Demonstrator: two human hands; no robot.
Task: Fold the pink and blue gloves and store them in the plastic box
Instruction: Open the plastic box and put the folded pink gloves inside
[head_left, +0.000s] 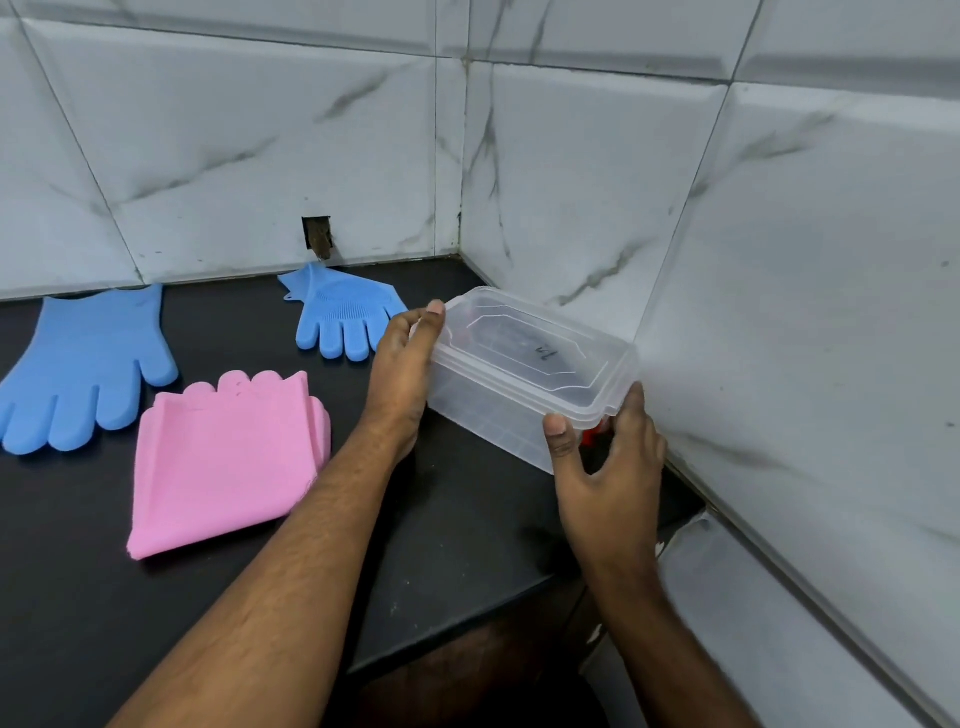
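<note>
Here, a clear plastic box (524, 384) with its lid (540, 351) on sits at the right of a dark countertop (441, 519), close to the tiled wall (805, 260). The left hand (402, 374) lies against the box's far left end, its fingers reaching up to the lid's rim. The right hand (608, 467) grips the near right corner, thumb on the front wall and fingers curled round the corner under the rim. A small red object (592, 435) shows between these fingers; what it is cannot be told. The pink gloves (228, 457) lie folded into a flat stack left of the left forearm. Two blue gloves lie flat and unfolded: one (85, 369) at the far left, another (343, 317) near the back wall, just beside the left hand.
</note>
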